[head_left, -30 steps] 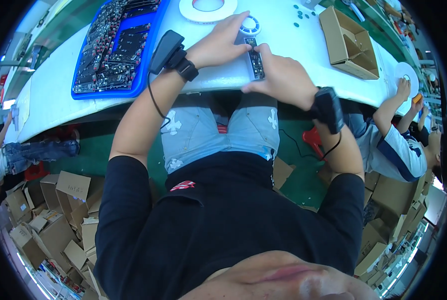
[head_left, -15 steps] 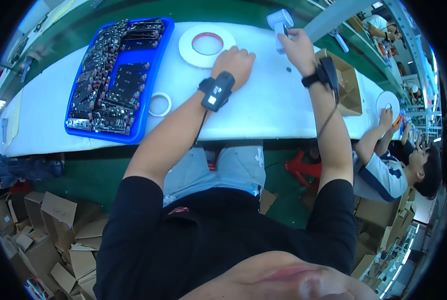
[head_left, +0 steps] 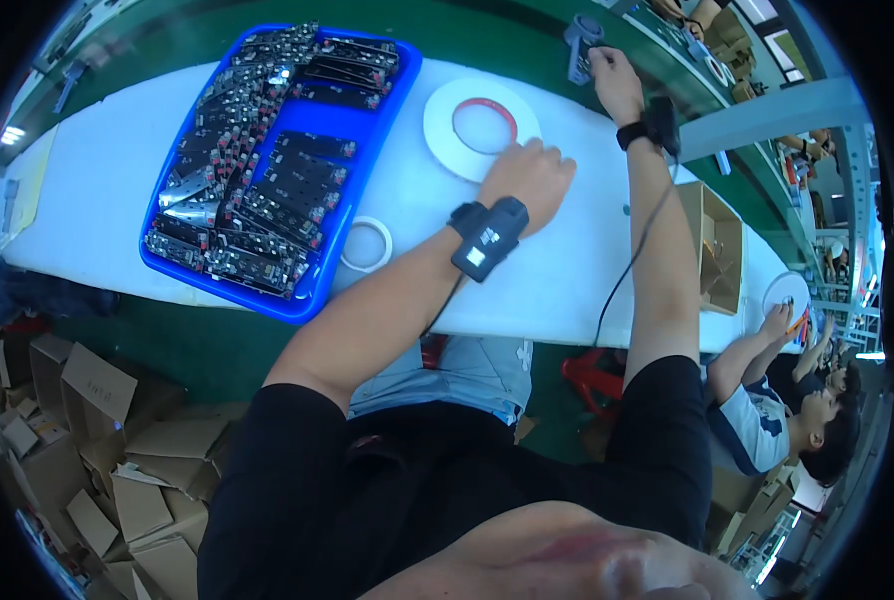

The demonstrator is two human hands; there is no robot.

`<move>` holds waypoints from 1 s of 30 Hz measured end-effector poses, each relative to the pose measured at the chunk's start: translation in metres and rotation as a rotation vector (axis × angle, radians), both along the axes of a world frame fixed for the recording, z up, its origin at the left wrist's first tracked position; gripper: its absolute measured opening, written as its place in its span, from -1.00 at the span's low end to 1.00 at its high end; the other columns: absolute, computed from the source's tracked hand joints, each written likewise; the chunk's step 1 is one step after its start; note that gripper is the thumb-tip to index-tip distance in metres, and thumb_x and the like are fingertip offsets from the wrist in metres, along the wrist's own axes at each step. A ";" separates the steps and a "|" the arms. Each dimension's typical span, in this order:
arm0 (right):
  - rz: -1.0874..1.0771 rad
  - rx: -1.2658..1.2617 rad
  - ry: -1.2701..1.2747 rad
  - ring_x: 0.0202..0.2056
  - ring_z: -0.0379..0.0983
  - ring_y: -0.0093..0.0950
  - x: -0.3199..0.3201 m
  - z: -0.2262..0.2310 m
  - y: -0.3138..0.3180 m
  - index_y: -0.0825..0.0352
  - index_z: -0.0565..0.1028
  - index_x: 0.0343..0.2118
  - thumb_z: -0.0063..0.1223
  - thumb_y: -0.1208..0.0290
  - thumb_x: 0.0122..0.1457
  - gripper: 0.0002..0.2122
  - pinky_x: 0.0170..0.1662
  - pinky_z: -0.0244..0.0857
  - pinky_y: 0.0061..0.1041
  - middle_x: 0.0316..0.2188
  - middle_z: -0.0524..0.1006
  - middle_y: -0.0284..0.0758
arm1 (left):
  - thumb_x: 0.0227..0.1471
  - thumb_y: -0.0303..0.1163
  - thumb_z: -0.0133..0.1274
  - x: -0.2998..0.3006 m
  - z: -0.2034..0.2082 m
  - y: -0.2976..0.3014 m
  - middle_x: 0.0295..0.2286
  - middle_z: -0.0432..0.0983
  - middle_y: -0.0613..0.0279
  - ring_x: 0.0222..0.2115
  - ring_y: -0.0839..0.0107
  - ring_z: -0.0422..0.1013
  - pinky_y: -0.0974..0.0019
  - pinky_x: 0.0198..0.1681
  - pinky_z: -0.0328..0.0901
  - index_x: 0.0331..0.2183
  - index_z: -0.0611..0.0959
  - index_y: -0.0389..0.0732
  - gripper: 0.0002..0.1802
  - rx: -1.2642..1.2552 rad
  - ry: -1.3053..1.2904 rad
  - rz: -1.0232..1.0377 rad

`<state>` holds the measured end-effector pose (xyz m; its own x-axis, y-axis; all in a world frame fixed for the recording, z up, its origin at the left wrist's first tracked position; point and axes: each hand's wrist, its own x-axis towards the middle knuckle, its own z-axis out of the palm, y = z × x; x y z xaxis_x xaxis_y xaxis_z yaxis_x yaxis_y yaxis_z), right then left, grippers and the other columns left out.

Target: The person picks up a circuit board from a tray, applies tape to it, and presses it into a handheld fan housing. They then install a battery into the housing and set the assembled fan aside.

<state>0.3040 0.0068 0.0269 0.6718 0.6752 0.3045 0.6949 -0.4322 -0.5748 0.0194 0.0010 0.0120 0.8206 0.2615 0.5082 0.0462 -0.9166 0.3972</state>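
Observation:
My left hand (head_left: 529,182) rests over the white table, knuckles up and fingers curled under, overlapping the near edge of a large white tape roll (head_left: 440,128) with a red inner core. What its fingers hold, if anything, is hidden. My right hand (head_left: 615,85) reaches out to the far edge, its fingers closed on the lower part of a small pale device (head_left: 584,42) with a rounded head and a handle. A smaller white tape roll (head_left: 385,246) lies beside my left forearm. Left of it, a blue tray (head_left: 352,190) holds many black circuit boards (head_left: 292,180).
An open cardboard box (head_left: 715,245) stands right of my right forearm. A slanted metal post (head_left: 757,125) crosses at the upper right. A co-worker (head_left: 757,425) sits at the right with a hand at another white roll (head_left: 785,290). Cardboard boxes (head_left: 157,500) are piled on the floor.
The view has shifted, so the tray, rolls and table sit further right. My right hand and the pale device are further out, past the table's far edge. My left hand stays by the large roll.

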 end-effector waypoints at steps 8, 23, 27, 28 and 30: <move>0.307 0.566 1.073 -0.30 0.41 -0.57 -0.145 0.015 -0.103 0.38 0.37 0.10 -0.06 0.41 0.28 -0.65 -0.24 0.29 -0.54 -0.18 0.55 -0.34 | -0.01 -0.39 0.11 -0.007 0.000 0.014 -0.39 0.59 0.15 -0.29 0.11 0.48 0.11 -0.24 0.40 -0.28 0.67 -0.20 -0.79 -0.210 -0.261 0.129; 0.404 0.469 0.756 -0.35 0.40 -0.62 -0.164 0.002 -0.113 0.44 0.39 0.07 -0.07 0.47 0.22 -0.65 -0.25 0.25 -0.65 -0.28 0.59 -0.34 | -0.03 -0.34 0.23 -0.011 -0.002 0.012 -0.45 0.64 0.26 -0.47 0.37 0.50 0.33 -0.36 0.38 -0.33 0.73 -0.18 -0.82 -0.240 -0.364 0.091; 0.425 0.438 0.676 -0.34 0.44 -0.63 -0.164 0.006 -0.116 0.43 0.41 0.06 -0.07 0.47 0.21 -0.65 -0.24 0.27 -0.65 -0.24 0.62 -0.30 | -0.05 -0.33 0.23 -0.010 -0.003 0.013 -0.46 0.64 0.27 -0.49 0.39 0.50 0.35 -0.38 0.39 -0.37 0.74 -0.17 -0.83 -0.226 -0.367 0.144; 0.429 0.427 0.670 -0.34 0.45 -0.62 -0.165 0.007 -0.115 0.43 0.41 0.06 -0.08 0.47 0.21 -0.65 -0.24 0.29 -0.65 -0.22 0.63 -0.28 | -0.06 -0.32 0.23 -0.011 -0.003 0.013 -0.48 0.64 0.27 -0.49 0.40 0.50 0.35 -0.39 0.39 -0.38 0.74 -0.16 -0.83 -0.222 -0.357 0.174; 0.433 0.401 0.657 -0.34 0.48 -0.61 -0.166 0.008 -0.115 0.42 0.42 0.05 -0.08 0.48 0.21 -0.65 -0.23 0.31 -0.64 -0.19 0.64 -0.25 | -0.07 -0.30 0.22 -0.011 -0.004 0.014 -0.50 0.63 0.28 -0.51 0.42 0.51 0.36 -0.40 0.39 -0.40 0.74 -0.15 -0.83 -0.216 -0.338 0.230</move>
<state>0.1379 -0.1085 0.0349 0.5045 0.8361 0.2154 0.2264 0.1126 -0.9675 0.0083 0.0148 0.0084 0.5263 0.5468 0.6512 0.0743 -0.7925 0.6054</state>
